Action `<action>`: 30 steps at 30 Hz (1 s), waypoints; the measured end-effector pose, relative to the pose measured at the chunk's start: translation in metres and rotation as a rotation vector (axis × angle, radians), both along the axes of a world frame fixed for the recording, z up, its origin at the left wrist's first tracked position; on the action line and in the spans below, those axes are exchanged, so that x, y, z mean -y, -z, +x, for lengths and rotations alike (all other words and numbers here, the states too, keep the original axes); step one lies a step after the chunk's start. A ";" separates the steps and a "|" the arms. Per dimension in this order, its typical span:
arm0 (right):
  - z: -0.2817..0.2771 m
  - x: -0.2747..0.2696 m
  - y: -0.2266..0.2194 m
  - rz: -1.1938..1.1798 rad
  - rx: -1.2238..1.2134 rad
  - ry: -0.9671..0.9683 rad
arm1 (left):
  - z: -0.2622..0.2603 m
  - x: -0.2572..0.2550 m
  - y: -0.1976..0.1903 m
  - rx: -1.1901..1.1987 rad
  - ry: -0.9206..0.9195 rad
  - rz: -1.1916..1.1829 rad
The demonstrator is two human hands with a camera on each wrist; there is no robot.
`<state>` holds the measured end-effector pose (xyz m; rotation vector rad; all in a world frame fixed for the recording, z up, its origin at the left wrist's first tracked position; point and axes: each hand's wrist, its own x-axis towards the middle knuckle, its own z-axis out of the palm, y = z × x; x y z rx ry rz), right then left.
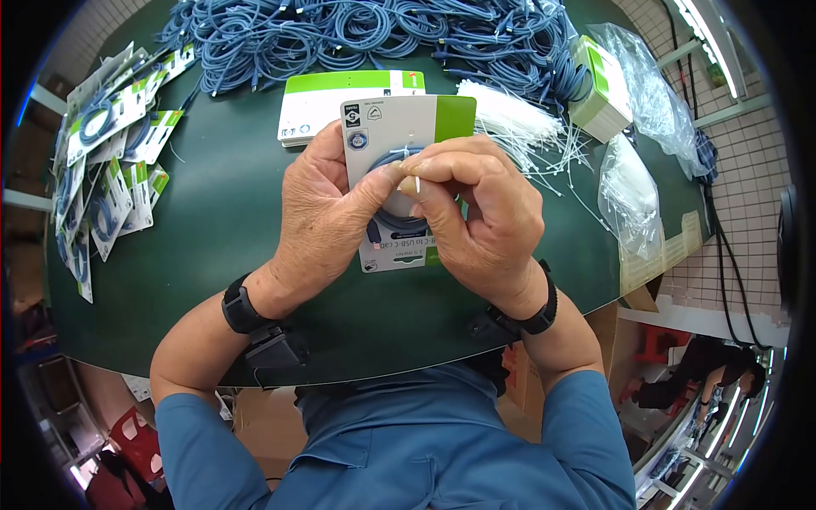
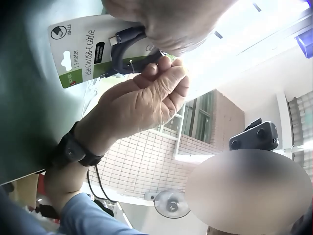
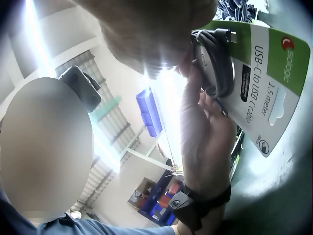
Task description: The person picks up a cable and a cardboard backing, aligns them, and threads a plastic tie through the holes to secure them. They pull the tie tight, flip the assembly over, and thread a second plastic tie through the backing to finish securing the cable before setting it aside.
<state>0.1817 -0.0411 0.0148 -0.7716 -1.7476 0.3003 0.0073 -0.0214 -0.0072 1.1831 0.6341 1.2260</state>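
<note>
My left hand grips a white and green package card, fingers behind it and thumb across its front. A coiled dark blue USB-C cable lies against the card, its metal plug showing in the right wrist view. Thin white cable ties cross the coil near its top. My right hand is bent over the card's front, thumb and forefinger pinching a short white cable tie end. Both hands' fingertips meet at the middle of the coil, which they partly hide.
Behind the card lies a stack of flat cards. Loose white cable ties spread to its right, beside a card stack and a plastic bag. Coiled blue cables pile along the back. Finished-looking carded cables heap at left.
</note>
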 end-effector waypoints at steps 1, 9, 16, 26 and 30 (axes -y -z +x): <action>0.000 -0.001 -0.001 0.072 0.057 0.015 | 0.001 0.000 0.000 0.007 -0.007 -0.002; 0.006 -0.002 0.000 0.059 0.124 0.014 | 0.001 -0.003 0.000 0.048 0.000 -0.051; 0.010 0.001 0.003 -0.102 0.007 -0.069 | -0.001 -0.002 -0.002 0.033 0.027 -0.063; 0.014 0.004 0.002 -0.236 -0.107 -0.171 | -0.001 -0.003 -0.001 0.059 0.027 -0.061; 0.014 0.004 0.002 -0.277 -0.153 -0.199 | -0.001 -0.002 -0.001 0.057 0.030 -0.060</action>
